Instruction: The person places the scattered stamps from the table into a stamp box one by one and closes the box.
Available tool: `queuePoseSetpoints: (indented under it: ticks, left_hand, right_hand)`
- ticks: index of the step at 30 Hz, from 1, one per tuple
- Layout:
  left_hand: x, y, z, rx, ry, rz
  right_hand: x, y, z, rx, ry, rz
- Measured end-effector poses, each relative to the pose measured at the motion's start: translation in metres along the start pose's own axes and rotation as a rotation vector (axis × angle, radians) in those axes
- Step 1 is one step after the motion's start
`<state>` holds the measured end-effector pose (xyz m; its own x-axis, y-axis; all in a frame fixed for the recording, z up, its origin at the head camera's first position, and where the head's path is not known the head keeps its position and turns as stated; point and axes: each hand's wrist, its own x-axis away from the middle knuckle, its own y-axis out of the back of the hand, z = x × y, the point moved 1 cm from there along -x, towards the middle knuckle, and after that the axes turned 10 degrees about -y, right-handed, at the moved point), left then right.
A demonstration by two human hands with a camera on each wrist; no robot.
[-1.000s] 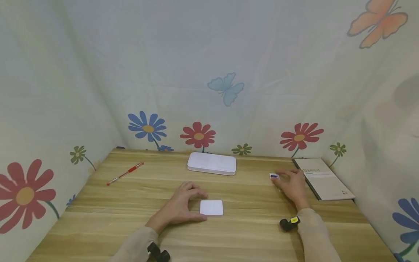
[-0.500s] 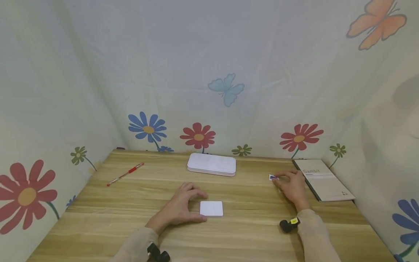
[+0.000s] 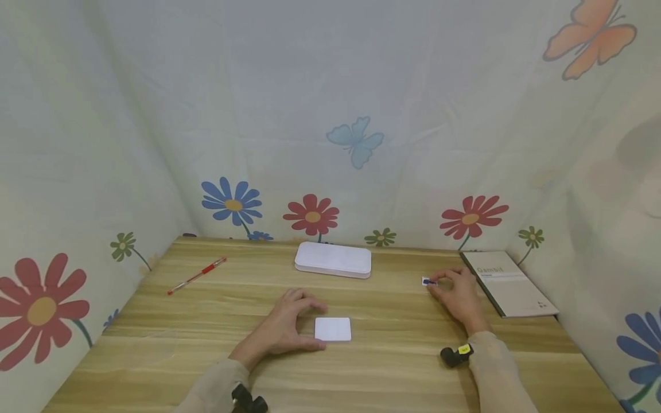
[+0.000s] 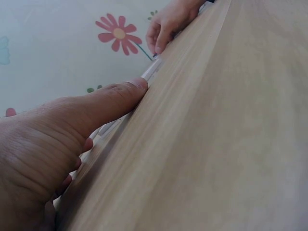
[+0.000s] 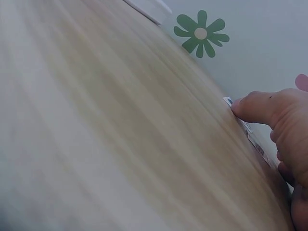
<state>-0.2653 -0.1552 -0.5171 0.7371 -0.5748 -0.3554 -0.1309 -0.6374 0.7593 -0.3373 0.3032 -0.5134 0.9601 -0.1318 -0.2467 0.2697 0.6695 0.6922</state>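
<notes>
My left hand [image 3: 281, 327] rests on the table beside a small white rounded rectangular piece [image 3: 333, 329], thumb along its near left corner and fingers curving past its far left corner. In the left wrist view the thumb [image 4: 118, 98] stretches close over the wood, with the white piece's edge [image 4: 152, 70] just beyond its tip. Farther right, my right hand [image 3: 457, 295] pinches a small white piece with a blue mark [image 3: 426, 281] low over the table. In the right wrist view the thumb [image 5: 257, 107] covers most of that piece.
A white flat case [image 3: 333, 258] lies at the table's back middle. To the left is a red pen [image 3: 198, 275]; at the right edge lies a notebook [image 3: 511, 284], close to the right hand. Flower-printed cloth [image 3: 248, 115] closes off the back and sides.
My right hand has shifted slightly left with the small white-and-blue piece, whose visible face has changed a little. My left hand and the white rectangular piece have stayed in place.
</notes>
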Motion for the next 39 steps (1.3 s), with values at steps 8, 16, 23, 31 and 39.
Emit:
queuePoseSetpoints:
  ticks: [8, 16, 23, 31, 39]
  left_hand:
    - [-0.0009, 0.0001, 0.0001, 0.001, 0.009, 0.001]
    - [0.0002, -0.0001, 0.0018, -0.005, 0.016, 0.011]
    - [0.0006, -0.0005, 0.0007, 0.011, 0.022, 0.009]
    - [0.0004, -0.0008, -0.0008, 0.004, 0.008, 0.007]
    - [0.0003, -0.0003, -0.0017, 0.006, 0.007, 0.006]
  right_hand:
    - [-0.0003, 0.0007, -0.0016, 0.023, 0.026, 0.003]
    - [0.0014, 0.0002, -0.0003, 0.024, 0.037, 0.002]
    - [0.0015, 0.0003, 0.0007, 0.009, 0.047, -0.004]
    - [0.0011, -0.0002, 0.0017, -0.108, 0.081, 0.024]
    - [-0.0023, 0.0016, 0.0019, -0.234, -0.043, 0.029]
